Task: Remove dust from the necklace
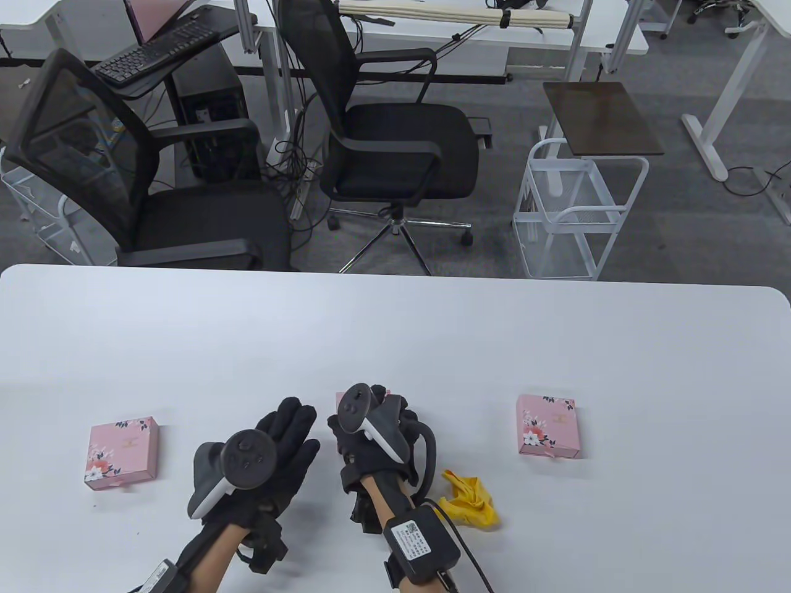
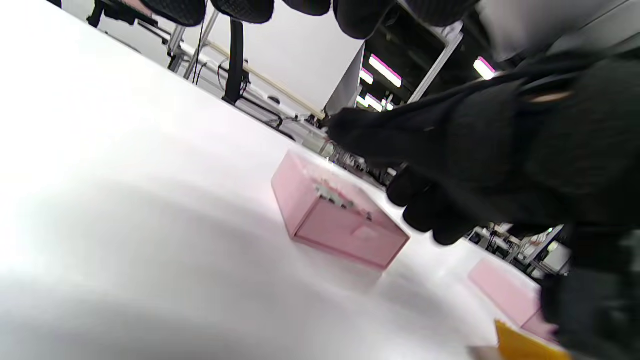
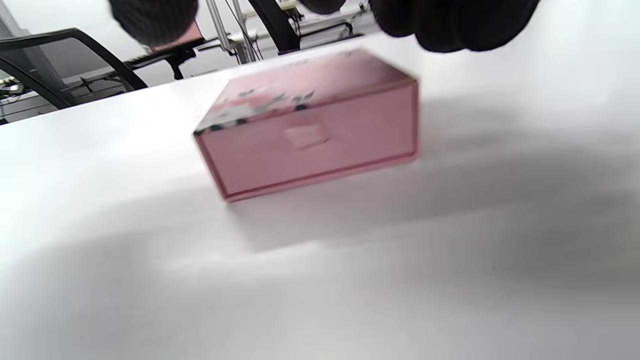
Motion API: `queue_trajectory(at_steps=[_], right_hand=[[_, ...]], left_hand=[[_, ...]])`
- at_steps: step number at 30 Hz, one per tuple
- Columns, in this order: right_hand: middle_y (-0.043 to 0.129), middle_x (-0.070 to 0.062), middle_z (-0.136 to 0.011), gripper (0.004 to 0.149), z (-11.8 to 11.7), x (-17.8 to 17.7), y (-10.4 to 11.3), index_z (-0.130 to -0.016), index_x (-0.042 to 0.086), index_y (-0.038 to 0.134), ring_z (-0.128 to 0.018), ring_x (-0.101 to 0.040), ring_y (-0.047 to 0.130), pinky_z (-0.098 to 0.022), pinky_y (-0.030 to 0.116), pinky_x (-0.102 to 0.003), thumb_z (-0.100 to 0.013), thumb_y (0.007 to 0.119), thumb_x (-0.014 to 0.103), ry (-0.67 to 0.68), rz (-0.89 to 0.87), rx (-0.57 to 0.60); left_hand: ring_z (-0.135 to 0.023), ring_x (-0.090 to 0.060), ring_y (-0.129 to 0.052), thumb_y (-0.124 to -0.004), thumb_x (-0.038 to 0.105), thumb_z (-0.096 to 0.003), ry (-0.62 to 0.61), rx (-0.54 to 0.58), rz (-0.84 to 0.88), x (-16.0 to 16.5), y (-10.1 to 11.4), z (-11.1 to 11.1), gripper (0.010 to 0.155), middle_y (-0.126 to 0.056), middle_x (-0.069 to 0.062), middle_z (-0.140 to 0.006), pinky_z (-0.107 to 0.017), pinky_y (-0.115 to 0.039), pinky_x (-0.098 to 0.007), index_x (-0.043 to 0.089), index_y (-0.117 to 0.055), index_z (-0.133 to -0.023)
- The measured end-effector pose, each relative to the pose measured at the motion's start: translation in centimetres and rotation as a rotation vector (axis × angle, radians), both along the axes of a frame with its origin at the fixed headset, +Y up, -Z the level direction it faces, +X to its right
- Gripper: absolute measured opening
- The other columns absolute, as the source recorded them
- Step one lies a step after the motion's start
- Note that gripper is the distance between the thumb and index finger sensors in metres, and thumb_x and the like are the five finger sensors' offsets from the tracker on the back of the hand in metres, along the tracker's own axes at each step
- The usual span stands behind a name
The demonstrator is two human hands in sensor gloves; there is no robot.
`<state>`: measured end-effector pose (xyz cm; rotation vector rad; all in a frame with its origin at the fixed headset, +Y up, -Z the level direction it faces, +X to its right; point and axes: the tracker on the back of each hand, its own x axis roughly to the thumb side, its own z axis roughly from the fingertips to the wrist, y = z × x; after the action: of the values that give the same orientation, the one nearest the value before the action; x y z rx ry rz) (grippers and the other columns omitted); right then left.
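middle pink box (image 1: 341,397): nearly all hidden behind my right hand (image 1: 371,441) in the table view | same box (image 3: 310,125): motion-blurred in right wrist view | my fingers (image 3: 450,25): cut by top edge there | yellow cloth (image 2: 525,345): only a corner inside left wrist view | necklace: can't tell where it is

Worktop (image 1: 556,333) smooth white laminate with a faint sheen, three pink boxes (centre one (image 3: 310,125)) matt printed card, yellow cloth (image 1: 471,499) crumpled soft fabric at 4 o'clock of right hand (image 1: 371,438), gloves black knit, trackers glossy-to-satin plastic.
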<state>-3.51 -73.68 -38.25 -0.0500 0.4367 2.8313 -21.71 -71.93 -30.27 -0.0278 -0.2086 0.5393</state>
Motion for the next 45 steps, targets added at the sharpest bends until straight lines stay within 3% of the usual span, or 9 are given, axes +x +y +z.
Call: queue_trajectory(at_steps=[3, 6, 13, 22, 29, 36, 45], right_hand=[[0.013, -0.056, -0.109, 0.1, -0.5, -0.8, -0.9, -0.115, -0.009, 0.009, -0.088, -0.08, 0.032, -0.068, 0.041, -0.076, -0.064, 0.058, 0.062, 0.01, 0.073, -0.079], [0.014, -0.058, -0.106, 0.101, -0.6, -1.4, -1.8, -0.113, -0.011, 0.005, -0.088, -0.081, 0.036, -0.067, 0.044, -0.076, -0.066, 0.063, 0.057, 0.009, 0.099, -0.144], [0.026, -0.057, -0.106, 0.098, -0.7, -0.9, -1.3, -0.113, -0.013, 0.016, -0.084, -0.077, 0.053, -0.063, 0.059, -0.07, -0.068, 0.073, 0.053, -0.038, 0.074, -0.055], [0.024, -0.057, -0.106, 0.097, -1.7, 7.2, 2.6, -0.113, -0.013, 0.016, -0.084, -0.078, 0.051, -0.064, 0.058, -0.07, -0.068, 0.072, 0.051, -0.179, -0.006, -0.031], [0.024, -0.057, -0.106, 0.097, -1.4, 13.1, 0.4, -0.113, -0.013, 0.017, -0.084, -0.078, 0.052, -0.064, 0.058, -0.07, -0.068, 0.073, 0.052, -0.273, 0.02, -0.069], [0.022, -0.056, -0.107, 0.096, -1.5, 14.1, -0.8, -0.114, -0.011, 0.017, -0.085, -0.077, 0.05, -0.065, 0.057, -0.07, -0.068, 0.073, 0.051, -0.284, 0.038, -0.092], [0.016, -0.055, -0.107, 0.095, -1.1, 13.9, -0.1, -0.114, -0.011, 0.018, -0.089, -0.077, 0.04, -0.067, 0.051, -0.072, -0.067, 0.072, 0.05, -0.246, 0.059, -0.075]], left_hand=[[-0.11, -0.038, -0.038, -0.055, 0.05, -0.062, 0.006, 0.015, 0.045, -0.7, 0.1, 0.5, 0.061, -0.031, -0.003, -0.126, -0.077, -0.048, -0.06, 0.027, -0.044, -0.118], [-0.109, -0.039, -0.039, -0.055, 0.05, -0.0621, 0.03, 0.016, 0.135, -1.5, 0.5, 0.7, 0.061, -0.033, -0.003, -0.126, -0.077, -0.048, -0.059, 0.026, -0.045, -0.117], [-0.109, -0.04, -0.04, -0.055, 0.05, -0.0621, 0.055, 0.026, 0.159, -2.2, 0.5, 0.6, 0.061, -0.034, -0.003, -0.126, -0.077, -0.049, -0.059, 0.027, -0.045, -0.117], [-0.108, -0.04, -0.042, -0.057, 0.051, -0.0618, 0.037, 0.013, 0.154, -2.0, 0.5, 0.7, 0.061, -0.037, -0.006, -0.126, -0.077, -0.051, -0.058, 0.026, -0.049, -0.117], [-0.108, -0.04, -0.042, -0.058, 0.051, -0.062, 0.03, 0.018, 0.156, -1.9, 0.7, 0.7, 0.061, -0.038, -0.006, -0.126, -0.077, -0.051, -0.058, 0.026, -0.049, -0.117], [-0.108, -0.04, -0.042, -0.058, 0.051, -0.0621, 0.029, 0.014, 0.151, -1.8, 0.6, 0.7, 0.061, -0.038, -0.006, -0.126, -0.077, -0.051, -0.058, 0.026, -0.049, -0.117], [-0.108, -0.04, -0.042, -0.057, 0.05, -0.0622, 0.031, 0.011, 0.141, -1.7, 0.5, 0.7, 0.06, -0.037, -0.006, -0.126, -0.076, -0.051, -0.059, 0.026, -0.049, -0.117]])
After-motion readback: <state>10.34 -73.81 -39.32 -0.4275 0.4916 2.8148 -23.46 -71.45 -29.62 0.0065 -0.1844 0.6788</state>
